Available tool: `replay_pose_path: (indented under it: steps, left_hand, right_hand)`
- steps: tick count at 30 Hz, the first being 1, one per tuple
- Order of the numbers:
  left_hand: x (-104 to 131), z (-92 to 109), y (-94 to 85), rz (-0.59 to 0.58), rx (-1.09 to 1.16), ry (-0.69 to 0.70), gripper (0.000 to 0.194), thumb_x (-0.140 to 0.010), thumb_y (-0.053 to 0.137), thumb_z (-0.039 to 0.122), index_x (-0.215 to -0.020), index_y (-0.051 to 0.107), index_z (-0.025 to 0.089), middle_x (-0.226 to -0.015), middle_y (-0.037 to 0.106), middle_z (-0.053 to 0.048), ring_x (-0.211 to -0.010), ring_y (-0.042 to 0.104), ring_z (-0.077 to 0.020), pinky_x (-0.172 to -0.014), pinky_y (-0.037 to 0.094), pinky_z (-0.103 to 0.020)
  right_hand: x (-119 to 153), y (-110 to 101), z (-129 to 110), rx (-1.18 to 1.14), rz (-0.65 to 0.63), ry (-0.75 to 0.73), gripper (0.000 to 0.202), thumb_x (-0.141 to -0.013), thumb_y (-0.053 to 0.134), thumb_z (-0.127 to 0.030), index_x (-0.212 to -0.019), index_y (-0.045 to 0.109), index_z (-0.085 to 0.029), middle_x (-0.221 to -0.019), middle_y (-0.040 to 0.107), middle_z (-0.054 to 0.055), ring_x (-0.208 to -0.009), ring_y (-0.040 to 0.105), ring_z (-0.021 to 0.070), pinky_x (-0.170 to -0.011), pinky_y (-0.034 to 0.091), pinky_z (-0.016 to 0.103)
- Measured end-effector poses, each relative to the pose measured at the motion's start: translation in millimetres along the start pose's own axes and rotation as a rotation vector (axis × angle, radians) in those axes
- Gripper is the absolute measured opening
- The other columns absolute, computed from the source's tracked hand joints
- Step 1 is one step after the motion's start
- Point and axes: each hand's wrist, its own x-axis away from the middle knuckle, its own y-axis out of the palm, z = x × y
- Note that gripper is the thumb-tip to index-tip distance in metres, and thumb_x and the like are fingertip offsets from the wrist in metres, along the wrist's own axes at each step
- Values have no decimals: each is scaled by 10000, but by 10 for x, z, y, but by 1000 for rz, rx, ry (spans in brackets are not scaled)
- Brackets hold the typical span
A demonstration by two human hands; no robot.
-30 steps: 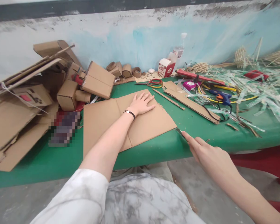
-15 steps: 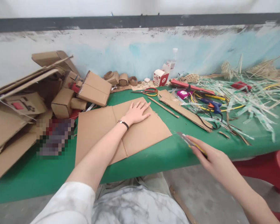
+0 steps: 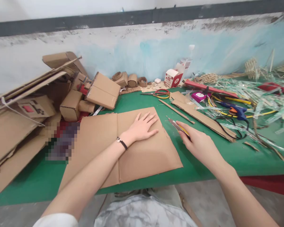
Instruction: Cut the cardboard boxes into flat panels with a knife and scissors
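Observation:
A creased sheet of brown cardboard [image 3: 151,157] lies on the green table [image 3: 198,168], its right edge slightly ragged. My left hand [image 3: 142,127] rests flat on it with fingers spread, right of the crease. In my right hand [image 3: 197,138] is a utility knife [image 3: 180,126] with a yellow and grey handle, its blade end pointing up and left. The knife is just right of the sheet's right edge, apart from it. A thin cardboard strip [image 3: 176,111] lies beyond the knife.
Cardboard pieces and boxes [image 3: 71,105] are piled at left. Scissors [image 3: 162,92] and a red-white box [image 3: 173,78] are at the back. On the right are a long cardboard piece [image 3: 203,118], a blue glue gun [image 3: 236,110], a purple object [image 3: 199,96] and tangled clear strips [image 3: 262,116].
My right hand has brought the knife up and left, closer to the cardboard's right edge. The sheet has turned slightly and come nearer, my left hand still flat on it. The view has shifted.

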Motion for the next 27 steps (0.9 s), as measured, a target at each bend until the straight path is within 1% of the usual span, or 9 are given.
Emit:
replay_pose_path:
  steps: [3,7,8,10,12,14,17,22,27]
  left_hand:
    - [-22,18,5,-3,4,8,680,-1098,385,622,-1701,368,309,-1801,311,-68,-1680,195,-355,-1331,78,-714]
    - [-53,37,9,35,35,37,600,-1101,457,563,-1651,435,325,-1783,350,-88,-1664,224,-398,-1280,131,-793]
    - [-62,41,8,82,71,41,585,-1098,491,544,-1633,453,311,-1757,400,-98,-1649,268,-387,-1283,177,-765]
    - [-87,43,0,228,164,43,531,-1084,566,518,-1550,528,266,-1637,557,-118,-1561,431,-340,-1275,310,-634]
    - [-125,38,-19,365,212,53,414,-1071,623,495,-1390,625,232,-1402,720,-107,-1364,609,-288,-1193,421,-495]
    - [-167,24,-43,415,182,72,276,-1077,635,451,-1230,676,225,-1155,790,-65,-1156,683,-258,-1102,457,-437]
    - [-220,2,-75,388,114,97,171,-1098,608,381,-1103,700,237,-1013,795,-29,-1038,685,-247,-1031,452,-418]
    - [-259,6,-99,337,69,82,187,-1098,603,386,-1079,722,243,-1011,794,-31,-1034,677,-254,-995,448,-408]
    - [-299,-31,-185,276,6,1,235,-1118,510,302,-1084,730,226,-1047,790,-65,-1017,666,-271,-943,482,-418]
  right_hand:
    - [-22,-35,-220,125,-48,28,470,-1077,481,-375,-1520,634,-405,-1269,823,3,-886,811,292,-599,514,344]
    - [-57,-71,-366,176,-74,52,452,-1076,481,-382,-1483,670,-433,-1218,840,-5,-856,810,294,-562,459,325]
    - [-63,-76,-375,163,-74,53,446,-1078,478,-392,-1474,679,-425,-1165,851,-1,-839,808,290,-565,459,322]
    - [-69,-83,-375,131,-64,49,440,-1079,475,-414,-1461,694,-405,-1041,862,7,-804,802,281,-570,462,314]
    - [-67,-86,-368,107,-51,39,438,-1078,474,-429,-1448,705,-391,-959,857,10,-777,798,272,-573,463,309]
    - [-65,-87,-364,80,-43,34,437,-1078,470,-441,-1439,710,-387,-942,854,6,-757,795,259,-575,467,304]
    - [-73,-82,-368,16,-40,43,437,-1077,467,-457,-1433,711,-385,-945,853,-3,-751,797,239,-594,488,298]
    - [-107,-76,-385,-46,-49,70,473,-1067,470,-471,-1480,679,-378,-919,852,-1,-703,775,240,-613,495,319]
    - [-111,-101,-371,-95,-55,112,493,-1064,463,-481,-1498,669,-370,-857,839,8,-732,773,258,-658,512,332]
